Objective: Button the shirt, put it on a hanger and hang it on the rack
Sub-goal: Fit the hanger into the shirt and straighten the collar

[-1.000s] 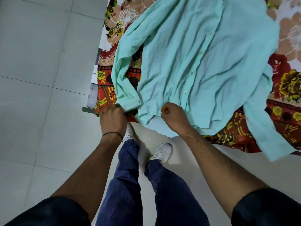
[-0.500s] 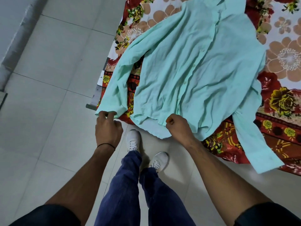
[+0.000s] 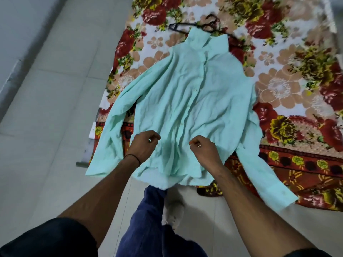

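Mint shirt (image 3: pixel 194 108) spread on floral bedsheet (image 3: pixel 297 80), collar at 12 o'clock, hem at 6 (over the bed edge), black hanger (image 3: pixel 208 26) just beyond collar, left hand (image 3: pixel 144 145) and right hand (image 3: pixel 205 151) above lower front, fingers curled, pinching cloth or not, cannot tell.

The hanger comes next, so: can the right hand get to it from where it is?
Probably, with a lean. The right hand is near the hem of the shirt; the hanger lies beyond the collar on the bedspread, the shirt's full length away. Nothing stands between, though the collar covers part of it.
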Tool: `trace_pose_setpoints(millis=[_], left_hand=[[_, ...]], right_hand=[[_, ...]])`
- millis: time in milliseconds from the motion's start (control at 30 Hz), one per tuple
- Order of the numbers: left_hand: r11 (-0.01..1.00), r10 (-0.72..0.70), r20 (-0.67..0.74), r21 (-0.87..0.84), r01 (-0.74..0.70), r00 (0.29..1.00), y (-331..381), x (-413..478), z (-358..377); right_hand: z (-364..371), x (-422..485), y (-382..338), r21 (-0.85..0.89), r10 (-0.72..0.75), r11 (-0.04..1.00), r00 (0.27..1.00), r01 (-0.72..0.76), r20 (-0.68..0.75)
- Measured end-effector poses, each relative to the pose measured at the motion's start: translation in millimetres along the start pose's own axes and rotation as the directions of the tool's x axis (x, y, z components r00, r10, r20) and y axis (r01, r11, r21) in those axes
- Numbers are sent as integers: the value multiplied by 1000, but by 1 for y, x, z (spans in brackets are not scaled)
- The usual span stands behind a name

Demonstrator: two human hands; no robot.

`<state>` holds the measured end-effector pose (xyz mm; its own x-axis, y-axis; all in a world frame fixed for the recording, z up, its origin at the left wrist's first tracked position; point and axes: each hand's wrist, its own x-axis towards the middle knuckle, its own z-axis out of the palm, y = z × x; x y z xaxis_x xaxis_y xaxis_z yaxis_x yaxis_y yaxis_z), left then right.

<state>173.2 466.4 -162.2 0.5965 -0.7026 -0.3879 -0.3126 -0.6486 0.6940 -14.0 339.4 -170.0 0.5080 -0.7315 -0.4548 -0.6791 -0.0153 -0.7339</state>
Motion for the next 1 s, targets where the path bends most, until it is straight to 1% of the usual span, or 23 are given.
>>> trace_pose_setpoints(millis=[167, 267, 433, 533, 633, 700, 800, 867, 1000], left_hand=[[998, 66, 65, 10, -67, 996, 45, 69, -1], [992, 104, 93, 55, -109, 990, 68, 117, -5], [987, 129, 66, 90, -134, 989, 94, 207, -9], [980, 121, 38, 152, -126, 992, 104, 266, -10], [969, 116, -10, 222, -111, 993, 108, 318, -11], [965, 130, -30, 235, -120, 991, 113, 351, -8], [968, 143, -35, 215, -132, 989, 124, 391, 1], [967, 174, -17, 189, -168, 985, 134, 413, 9], [960, 247, -29, 146, -240, 969, 158, 452, 23]], right_hand=[[-38, 49, -12, 76, 45, 996, 993, -36, -113], [-57, 85, -22, 104, 82, 992, 986, -67, -145], [-90, 159, -37, 159, 146, 980, 975, -120, -167], [-111, 204, -41, 158, 157, 979, 965, -125, -209], [-129, 245, -38, 108, 128, 989, 952, -101, -278], [-140, 275, -36, 62, 100, 995, 941, -84, -325], [-150, 317, -34, -13, 47, 998, 933, -55, -357], [-155, 345, -36, -29, 16, 999, 926, -29, -377], [-162, 395, -49, -51, -47, 998, 921, 30, -386]])
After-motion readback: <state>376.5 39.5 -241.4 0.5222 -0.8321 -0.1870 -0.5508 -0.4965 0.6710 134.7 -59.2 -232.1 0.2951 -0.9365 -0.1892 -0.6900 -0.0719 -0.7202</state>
